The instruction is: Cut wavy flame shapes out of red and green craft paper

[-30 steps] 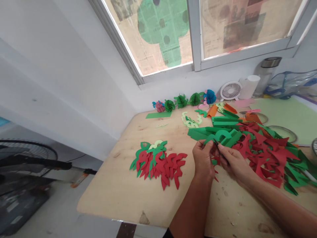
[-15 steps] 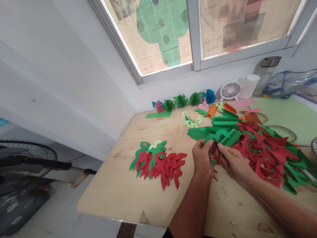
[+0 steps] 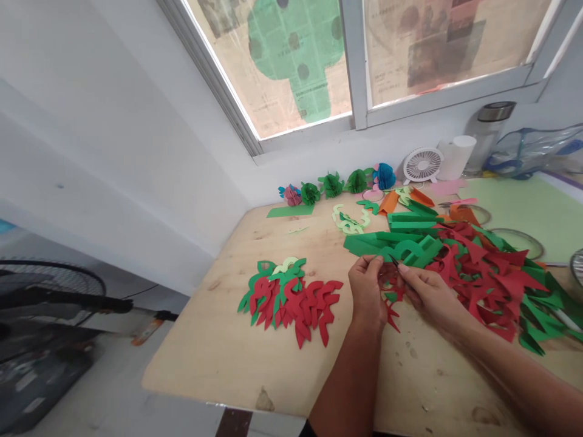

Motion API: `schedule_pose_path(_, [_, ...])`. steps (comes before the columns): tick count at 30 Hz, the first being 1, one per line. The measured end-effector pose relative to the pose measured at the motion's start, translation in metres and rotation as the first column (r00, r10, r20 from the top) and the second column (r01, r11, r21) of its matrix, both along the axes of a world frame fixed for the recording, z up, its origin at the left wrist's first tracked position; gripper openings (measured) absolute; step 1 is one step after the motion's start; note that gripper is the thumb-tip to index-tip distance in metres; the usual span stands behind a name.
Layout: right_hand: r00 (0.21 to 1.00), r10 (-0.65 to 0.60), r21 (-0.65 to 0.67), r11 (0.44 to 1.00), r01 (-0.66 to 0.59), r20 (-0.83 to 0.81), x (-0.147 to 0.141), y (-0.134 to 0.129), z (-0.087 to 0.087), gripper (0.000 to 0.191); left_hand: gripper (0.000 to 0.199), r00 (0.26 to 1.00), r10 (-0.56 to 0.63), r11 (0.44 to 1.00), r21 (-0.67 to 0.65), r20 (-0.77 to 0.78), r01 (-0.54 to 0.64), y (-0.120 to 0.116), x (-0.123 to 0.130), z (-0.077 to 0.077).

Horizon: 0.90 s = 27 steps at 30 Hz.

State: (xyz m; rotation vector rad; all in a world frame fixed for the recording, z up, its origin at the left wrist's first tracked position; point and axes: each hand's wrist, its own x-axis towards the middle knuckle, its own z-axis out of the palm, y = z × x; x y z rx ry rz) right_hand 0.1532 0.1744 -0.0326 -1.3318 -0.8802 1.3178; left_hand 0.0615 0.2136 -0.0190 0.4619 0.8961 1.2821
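Note:
My left hand (image 3: 368, 288) pinches a green paper piece (image 3: 388, 254) near the table's middle. Just right of it, my right hand (image 3: 426, 291) is closed around small dark scissors (image 3: 394, 261), whose tips point up and left near the paper. Below the hands lie small red scraps (image 3: 392, 315). On the left sits a group of red curved cutouts (image 3: 314, 303) mixed with green ones (image 3: 291, 276). To the right spreads a large heap of red paper scraps (image 3: 496, 285) and green strips.
Along the wall stand folded paper balls (image 3: 332, 185), a small white fan (image 3: 422, 165) and a bottle (image 3: 489, 136). Light green cutouts (image 3: 350, 221) lie mid-table (image 3: 204, 340). A black fan (image 3: 54, 297) stands at left.
My left hand has moved slightly left, away from my right hand. The dark scissor tips now show between the hands.

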Motion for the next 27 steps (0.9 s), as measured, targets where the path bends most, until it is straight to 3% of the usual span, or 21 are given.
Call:
schedule_pose_path(21, [0.997,0.017,-0.003,1.000,-0.017,0.074,0.0013,0.0001,-0.0007,0.049,0.021,0.997,-0.017,1.000,0.017,-0.069,0.018,0.0025,-0.0031,-0.0016])
schedule_pose_path(27, [0.991,0.055,-0.007,0.998,-0.055,0.124,0.0009,-0.0001,-0.0041,0.047,0.019,0.998,0.058,0.998,0.019,-0.022,-0.057,0.0038,-0.0053,-0.0044])
